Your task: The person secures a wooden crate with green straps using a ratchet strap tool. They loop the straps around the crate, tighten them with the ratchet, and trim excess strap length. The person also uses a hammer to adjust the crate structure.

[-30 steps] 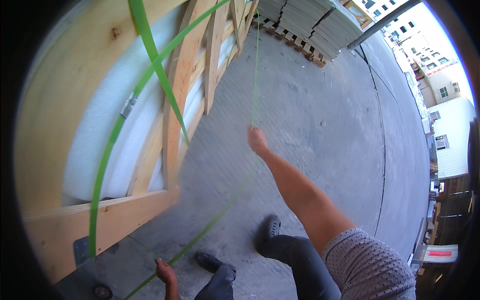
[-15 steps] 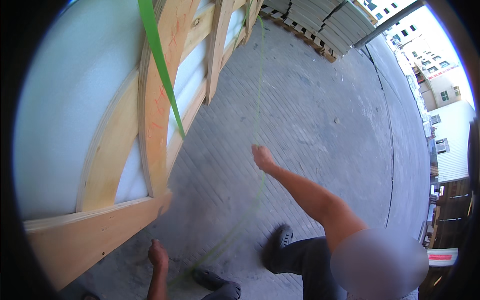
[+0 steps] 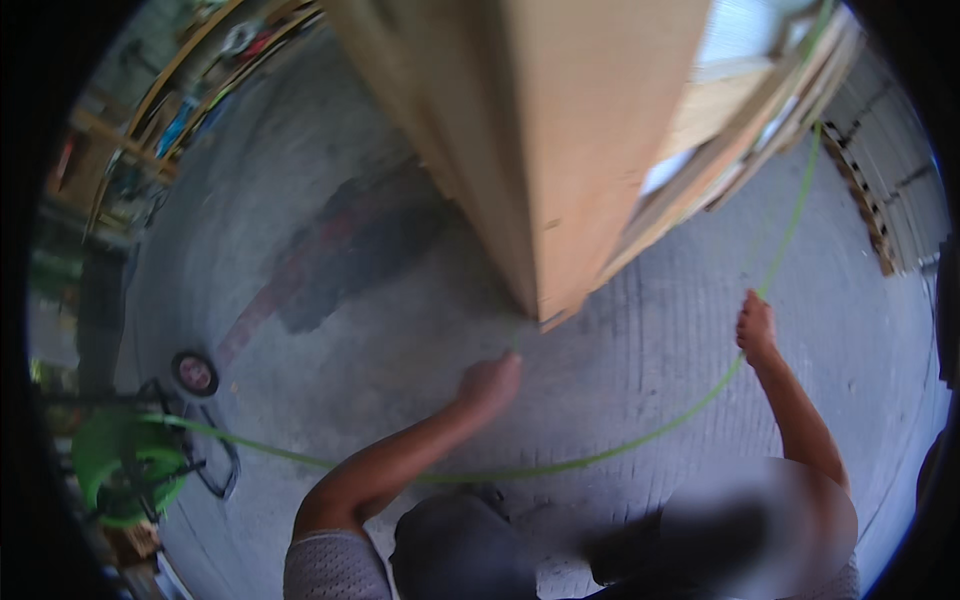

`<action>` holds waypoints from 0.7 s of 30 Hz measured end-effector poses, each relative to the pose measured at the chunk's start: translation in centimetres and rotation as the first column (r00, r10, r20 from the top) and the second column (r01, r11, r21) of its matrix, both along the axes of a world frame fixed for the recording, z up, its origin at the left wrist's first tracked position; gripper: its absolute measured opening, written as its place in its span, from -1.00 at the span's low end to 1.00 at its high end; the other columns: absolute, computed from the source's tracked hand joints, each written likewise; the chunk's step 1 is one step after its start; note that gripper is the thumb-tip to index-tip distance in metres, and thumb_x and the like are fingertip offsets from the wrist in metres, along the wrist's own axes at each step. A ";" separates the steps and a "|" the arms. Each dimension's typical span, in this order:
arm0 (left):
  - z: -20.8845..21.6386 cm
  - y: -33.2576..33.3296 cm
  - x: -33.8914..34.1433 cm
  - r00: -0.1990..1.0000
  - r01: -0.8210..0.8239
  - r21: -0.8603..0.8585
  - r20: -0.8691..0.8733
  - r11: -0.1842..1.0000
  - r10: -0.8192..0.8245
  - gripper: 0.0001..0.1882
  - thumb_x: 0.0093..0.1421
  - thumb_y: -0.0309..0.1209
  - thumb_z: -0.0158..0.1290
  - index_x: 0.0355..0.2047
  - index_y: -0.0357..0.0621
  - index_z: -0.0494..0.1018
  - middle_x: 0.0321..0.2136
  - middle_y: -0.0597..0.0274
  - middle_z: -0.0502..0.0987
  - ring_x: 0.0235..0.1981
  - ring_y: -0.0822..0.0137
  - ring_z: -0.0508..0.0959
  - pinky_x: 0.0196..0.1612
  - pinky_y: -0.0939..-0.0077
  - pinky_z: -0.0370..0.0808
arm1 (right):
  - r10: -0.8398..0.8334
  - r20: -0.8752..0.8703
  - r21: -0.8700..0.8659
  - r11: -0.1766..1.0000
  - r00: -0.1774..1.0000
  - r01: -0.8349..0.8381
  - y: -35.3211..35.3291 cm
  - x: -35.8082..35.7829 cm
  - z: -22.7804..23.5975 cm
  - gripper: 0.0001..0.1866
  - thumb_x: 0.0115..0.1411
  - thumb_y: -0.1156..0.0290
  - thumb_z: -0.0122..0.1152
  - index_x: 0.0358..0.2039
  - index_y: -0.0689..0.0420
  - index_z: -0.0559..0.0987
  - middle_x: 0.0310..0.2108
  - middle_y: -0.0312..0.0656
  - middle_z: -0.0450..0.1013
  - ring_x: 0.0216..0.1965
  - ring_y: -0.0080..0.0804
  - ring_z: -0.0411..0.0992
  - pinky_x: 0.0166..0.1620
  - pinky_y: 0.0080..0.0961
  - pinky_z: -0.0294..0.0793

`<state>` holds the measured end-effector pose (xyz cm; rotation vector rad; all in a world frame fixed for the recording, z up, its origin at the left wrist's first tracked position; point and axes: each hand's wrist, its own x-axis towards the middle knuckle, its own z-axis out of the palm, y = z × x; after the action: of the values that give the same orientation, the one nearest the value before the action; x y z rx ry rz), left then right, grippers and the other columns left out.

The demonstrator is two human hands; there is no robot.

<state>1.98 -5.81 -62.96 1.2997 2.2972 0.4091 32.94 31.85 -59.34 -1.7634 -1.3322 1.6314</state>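
Note:
A long green strap (image 3: 600, 461) runs in a slack curve across the floor side, from a green coil at the left to the upper right. My right hand (image 3: 757, 328) is closed round it, raised to the right of a large wooden crate (image 3: 600, 130). My left hand (image 3: 490, 383) is a blurred fist just in front of the crate's lower near corner. What its fingers hold, if anything, is too blurred to make out. White sheeting (image 3: 735, 40) shows between the crate's slats on the right side.
At the left stands a strap cart with the green coil (image 3: 110, 460) and a wheel (image 3: 195, 373). Shelves with mixed goods (image 3: 170, 125) line the far left. Stacked pale panels (image 3: 895, 140) sit on a pallet at the far right. Dark and reddish marks stain the concrete floor (image 3: 330, 380).
The view has swung left, so the crate's corner and the strap cart now show. My left hand has come up to the crate's corner. My right hand still holds the strap.

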 end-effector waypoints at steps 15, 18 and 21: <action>5.4 -1.1 0.0 0.997 -0.080 0.148 0.030 0.986 0.076 -0.74 0.29 -0.30 -0.15 -0.36 -0.26 0.37 -0.56 -0.11 0.55 -0.49 -0.13 0.58 -0.41 -0.01 0.51 | -0.004 0.022 0.056 0.998 1.000 0.003 -0.3 4.6 2.7 -0.58 0.31 0.04 -0.11 -0.66 -0.12 0.16 -0.81 -0.49 -0.01 -0.85 -0.65 -0.10 -0.79 -0.59 -0.15; 5.8 -0.5 0.1 0.979 -0.201 0.126 0.044 0.971 0.197 -0.72 0.29 -0.29 -0.16 -0.41 -0.25 0.39 -0.54 -0.19 0.51 -0.45 -0.20 0.53 -0.39 -0.05 0.44 | -0.010 0.094 0.082 0.997 0.996 0.002 -0.4 5.8 0.4 -0.58 0.31 0.04 -0.12 -0.68 -0.14 0.20 -0.83 -0.46 0.01 -0.86 -0.60 -0.10 -0.79 -0.57 -0.14; 6.5 0.7 -0.7 0.975 -0.219 0.210 0.001 0.953 0.224 -0.67 0.29 -0.27 -0.14 -0.48 -0.27 0.40 -0.56 -0.23 0.46 -0.51 -0.16 0.50 -0.43 0.03 0.38 | 0.035 0.615 0.491 0.765 0.788 -0.417 -2.3 4.8 -2.0 -0.57 0.35 0.05 -0.16 -0.43 0.11 0.48 -0.58 -0.16 0.34 -0.53 -0.27 0.29 -0.44 -0.22 0.31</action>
<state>1.33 -5.13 -56.41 1.1464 2.4827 0.7331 37.78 29.55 -61.31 -1.7505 -2.1381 0.5807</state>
